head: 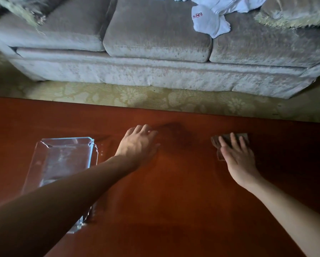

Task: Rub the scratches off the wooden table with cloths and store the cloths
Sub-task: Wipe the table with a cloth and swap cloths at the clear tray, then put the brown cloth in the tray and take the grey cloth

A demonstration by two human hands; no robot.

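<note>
Toward the far edge of the table [174,197], right of middle: right grip [238,156] spread flat, palm down, fingers straight and apart, pressing on a small brown cloth [215,140]. Cloth flat on the wood, corners showing past the fingertips and beside the thumb, a little short of the far edge. Left of it, near the middle of the table: left grip [138,143] likewise splayed, palm down, fingers straight, low over bare wood, clamped on nothing; contact with the surface unclear. Dark blurred patch on the wood just past its fingertips. Both forearms bare, reaching in from the near edge. Toward the left edge: clear glass tray [62,160], rectangular with cut corners, standing on the table, partly crossed by the left forearm. Beyond the far edge: pale patterned rug [137,97], then a grey sofa [155,43] across the whole view. On the sofa's right seat: crumpled white cloths [211,21], one with a red mark, well apart from the table. Fringed cushions [292,13] at both ends of the sofa.
</note>
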